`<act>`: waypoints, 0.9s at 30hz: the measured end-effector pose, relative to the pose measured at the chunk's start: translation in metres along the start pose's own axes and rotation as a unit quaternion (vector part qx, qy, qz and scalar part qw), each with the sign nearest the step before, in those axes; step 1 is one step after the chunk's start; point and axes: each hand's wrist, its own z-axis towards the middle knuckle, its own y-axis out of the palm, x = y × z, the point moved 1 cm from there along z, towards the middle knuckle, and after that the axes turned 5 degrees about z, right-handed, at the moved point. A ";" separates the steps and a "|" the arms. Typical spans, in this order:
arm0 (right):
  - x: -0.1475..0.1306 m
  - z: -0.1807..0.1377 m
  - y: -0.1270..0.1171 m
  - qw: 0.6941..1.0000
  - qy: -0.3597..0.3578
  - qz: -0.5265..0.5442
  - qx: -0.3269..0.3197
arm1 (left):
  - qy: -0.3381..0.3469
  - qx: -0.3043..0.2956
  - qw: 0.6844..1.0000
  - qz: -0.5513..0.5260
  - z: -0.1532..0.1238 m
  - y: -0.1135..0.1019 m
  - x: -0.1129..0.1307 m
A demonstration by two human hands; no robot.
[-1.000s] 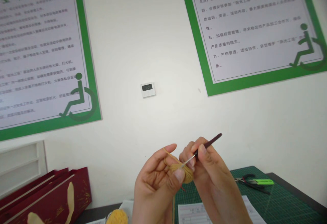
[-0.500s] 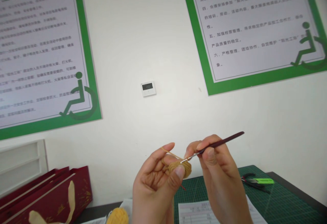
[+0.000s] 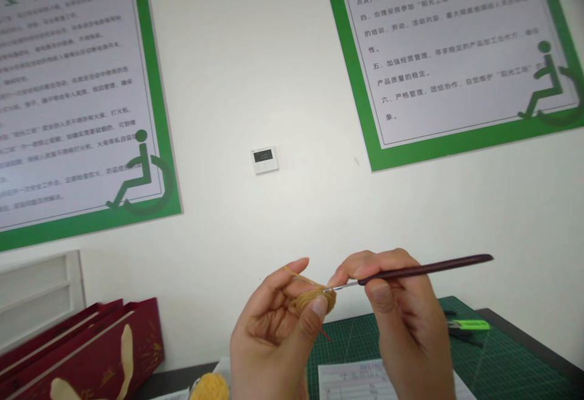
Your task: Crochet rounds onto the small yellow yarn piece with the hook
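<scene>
My left hand pinches a small tan crochet piece between thumb and fingers. A strand of tan yarn runs from the raised left index finger to the piece. My right hand grips a crochet hook by its dark handle, which points out to the right. The hook's metal tip meets the top edge of the piece, close to the left thumb. A short red thread hangs below the piece. Part of the crochet piece is hidden behind the left thumb.
A green cutting mat covers the table, with a printed sheet on it. A bright green-handled tool lies at right. Yellow yarn and dark red gift bags stand at left. Posters hang on the wall behind.
My right hand has moved slightly right and down, and the hook has swung flatter, its handle end now farther right. The left hand and crochet piece have shifted a little left.
</scene>
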 end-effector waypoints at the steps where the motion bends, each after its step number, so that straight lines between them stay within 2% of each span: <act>1: 0.000 0.000 0.000 1.000 -0.002 -0.003 0.001 | 0.001 0.002 1.000 0.000 0.000 0.000 0.000; 8: -0.002 0.000 0.005 0.999 0.018 0.035 0.020 | -0.008 0.005 1.000 0.001 0.000 0.001 0.003; 12: -0.003 0.000 0.005 0.999 0.006 0.031 0.012 | -0.007 0.010 1.000 0.007 -0.001 0.001 0.002; 23: -0.006 0.001 0.002 0.999 -0.031 -0.031 -0.022 | 0.011 0.016 0.999 0.026 -0.001 0.002 0.004; 27: -0.011 0.005 0.003 0.995 -0.072 -0.068 -0.031 | 0.022 0.014 0.999 0.031 -0.001 0.003 0.004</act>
